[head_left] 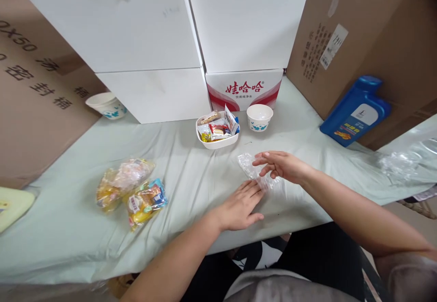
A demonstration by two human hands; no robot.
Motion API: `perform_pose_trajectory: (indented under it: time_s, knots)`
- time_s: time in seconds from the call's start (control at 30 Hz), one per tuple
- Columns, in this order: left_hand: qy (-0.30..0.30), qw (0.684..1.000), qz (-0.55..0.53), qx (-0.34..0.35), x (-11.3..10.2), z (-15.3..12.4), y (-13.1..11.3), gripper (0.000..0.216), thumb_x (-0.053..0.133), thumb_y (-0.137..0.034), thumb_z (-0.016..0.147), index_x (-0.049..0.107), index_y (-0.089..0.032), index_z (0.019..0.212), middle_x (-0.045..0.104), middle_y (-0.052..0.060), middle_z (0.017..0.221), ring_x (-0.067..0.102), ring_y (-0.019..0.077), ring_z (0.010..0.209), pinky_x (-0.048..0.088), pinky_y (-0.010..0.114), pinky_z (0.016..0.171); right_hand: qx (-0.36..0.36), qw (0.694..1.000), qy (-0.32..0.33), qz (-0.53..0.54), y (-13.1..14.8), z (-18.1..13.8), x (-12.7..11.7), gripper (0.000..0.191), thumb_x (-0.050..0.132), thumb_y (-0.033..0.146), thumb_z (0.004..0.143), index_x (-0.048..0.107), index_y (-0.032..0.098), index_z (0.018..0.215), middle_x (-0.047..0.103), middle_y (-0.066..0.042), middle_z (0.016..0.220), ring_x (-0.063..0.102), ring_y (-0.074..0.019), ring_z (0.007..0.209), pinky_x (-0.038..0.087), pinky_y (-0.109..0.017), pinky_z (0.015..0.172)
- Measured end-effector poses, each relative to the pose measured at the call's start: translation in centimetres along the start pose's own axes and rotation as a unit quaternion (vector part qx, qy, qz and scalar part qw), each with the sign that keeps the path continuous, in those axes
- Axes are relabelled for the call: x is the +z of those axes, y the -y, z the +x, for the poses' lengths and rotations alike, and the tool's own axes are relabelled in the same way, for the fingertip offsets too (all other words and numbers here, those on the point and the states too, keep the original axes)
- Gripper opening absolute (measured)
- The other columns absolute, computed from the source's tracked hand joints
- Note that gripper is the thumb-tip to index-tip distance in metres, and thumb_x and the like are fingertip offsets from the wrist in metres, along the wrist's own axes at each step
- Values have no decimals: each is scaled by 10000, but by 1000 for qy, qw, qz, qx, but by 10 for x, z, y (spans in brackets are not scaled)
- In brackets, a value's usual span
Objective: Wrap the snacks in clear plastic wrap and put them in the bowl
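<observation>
A crumpled piece of clear plastic wrap (248,163) lies on the cloth-covered table in front of me. My left hand (241,205) rests flat beside it, fingers stretched out, the fingertips at its near edge. Just above the wrap hovers my right hand (280,165), its fingers loosely bent and apart; nothing shows in its grasp. Beyond the hands stands a white bowl (218,144) filled with wrapped snacks (220,128). To its right is a paper cup (260,119) with a blue-green print.
Bagged snacks (126,183) and a colourful snack packet (146,202) lie at left. Another paper cup (108,106) stands behind them. A blue bottle (355,111) leans against a cardboard box (362,42) at right. White boxes (246,24) rise at the back. More clear plastic (403,161) lies far right.
</observation>
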State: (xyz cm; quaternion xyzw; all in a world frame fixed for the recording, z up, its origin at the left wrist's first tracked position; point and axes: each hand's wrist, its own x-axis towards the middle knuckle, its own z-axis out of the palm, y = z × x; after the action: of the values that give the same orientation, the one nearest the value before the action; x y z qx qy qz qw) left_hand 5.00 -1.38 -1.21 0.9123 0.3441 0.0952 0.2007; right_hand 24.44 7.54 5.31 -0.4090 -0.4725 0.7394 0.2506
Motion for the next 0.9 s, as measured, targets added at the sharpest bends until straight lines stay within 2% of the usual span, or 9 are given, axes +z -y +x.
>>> perform_pose_trajectory:
  time_s: [0.13,0.23,0.33,0.43,0.57,0.63,0.7,0.8,0.9]
  knots:
    - [-8,1000,-10,-17,1,0,4,698,611,-450,878,360,-157,1460,395,161,1521,276,321,1451,239,502,1184,45,999,-1,-6,-5,36,4,214,544,305,941,609,131,1048,691,-160,1140,663,-108,619,437,-172,423]
    - [-18,1000,-10,-24,5,0,6,651,594,-450,892,391,-157,1438,413,166,1508,319,316,1432,271,500,1172,51,999,13,-5,-15,49,5,321,551,342,937,558,143,1188,624,-175,1274,680,-120,664,459,-182,433]
    - [-35,999,-11,-28,8,0,8,646,590,-451,896,390,-156,1435,415,170,1507,318,311,1435,279,498,1171,34,999,21,-5,-24,54,5,577,590,401,909,375,268,1427,453,-136,1478,700,-133,764,505,-200,480]
    - [-46,999,-10,-26,11,0,9,668,614,-451,881,381,-176,1443,424,158,1503,331,308,1430,277,493,1174,-1,999,33,-31,-28,52,3,673,592,431,898,274,359,1488,267,-92,1588,700,-151,878,545,-231,560]
    - [-52,998,-22,-19,9,-1,9,670,642,-414,866,386,-198,1445,436,145,1497,334,310,1428,278,507,1174,-119,984,-9,-129,-25,33,-5,521,522,454,930,437,250,1402,564,-123,1339,669,-193,972,559,-300,697]
    - [-61,997,-40,-13,5,-1,9,655,656,-373,858,407,-186,1434,447,156,1485,346,312,1420,292,514,1168,-227,947,-21,-226,-25,16,-10,422,523,471,929,561,207,1256,657,-112,1154,652,-206,972,547,-336,756]
    - [-80,994,-71,-9,-1,-1,8,612,663,-316,850,447,-171,1404,488,159,1447,398,299,1388,345,494,1144,-315,881,22,-353,-30,-1,-15,387,588,475,895,613,192,1157,675,-107,1083,630,-222,993,525,-378,832]
    - [-136,982,-132,-14,-11,-2,9,360,628,-211,850,602,-184,1208,641,104,1252,564,246,1222,472,411,1038,-365,761,95,-529,-47,-18,-20,389,637,402,878,607,179,1195,665,-129,1125,593,-245,1069,479,-430,930]
    - [-257,953,-141,-74,-20,-4,12,125,549,-129,854,652,-188,892,697,47,939,656,187,905,545,343,844,-384,685,62,-616,-67,-23,-19,281,531,307,950,617,174,1183,661,-138,1161,587,-242,1084,472,-432,925]
